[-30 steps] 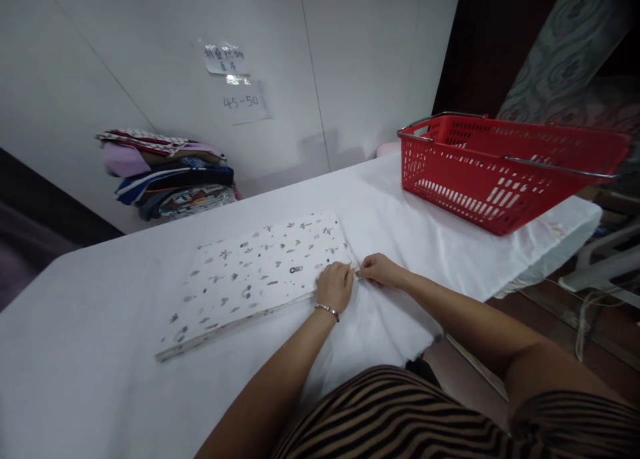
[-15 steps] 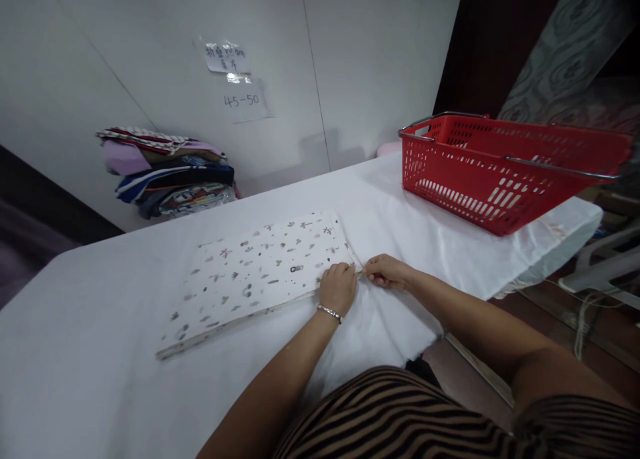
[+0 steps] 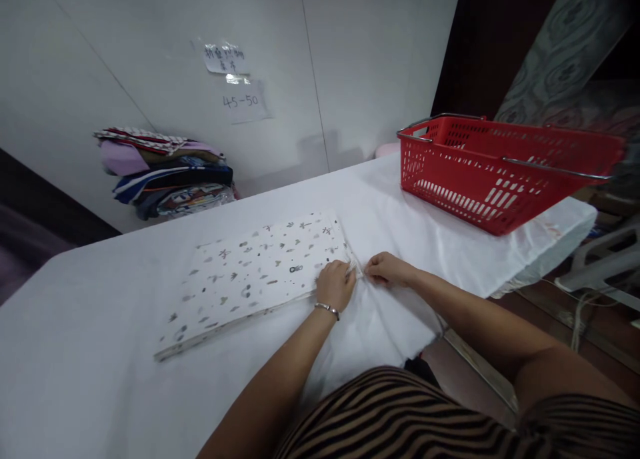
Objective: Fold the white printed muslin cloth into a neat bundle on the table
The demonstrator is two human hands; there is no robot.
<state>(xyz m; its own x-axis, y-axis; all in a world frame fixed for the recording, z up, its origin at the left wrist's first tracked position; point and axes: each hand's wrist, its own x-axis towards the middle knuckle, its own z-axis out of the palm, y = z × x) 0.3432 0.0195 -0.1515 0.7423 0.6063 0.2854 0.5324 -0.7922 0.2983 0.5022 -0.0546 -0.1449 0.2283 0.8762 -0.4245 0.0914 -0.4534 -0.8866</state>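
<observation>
A folded white cloth (image 3: 260, 272) with a small print of plants and shapes lies flat on the white-covered table. Its layers show along the near edge. At the near right corner, my left hand (image 3: 336, 284), with a bracelet at the wrist, rests with fingers curled and gripping the fabric. Just right of it, my right hand (image 3: 389, 270) is closed in a pinch at the same corner, where the fabric is drawn up between the two hands. The fingertips of the right hand are partly hidden.
A red plastic basket (image 3: 450, 172) with metal handles stands at the back right of the table (image 3: 90, 352). Beyond the far left edge is a stack of folded clothes (image 3: 175, 179) against the wall. Two paper signs (image 3: 245, 101) are taped on the wall. A white plastic stool (image 3: 605, 259) stands at right.
The fabric at the near right corner is pulled up a little more between my hands, and my left fingers have curled in slightly. The cloth otherwise lies as before.
</observation>
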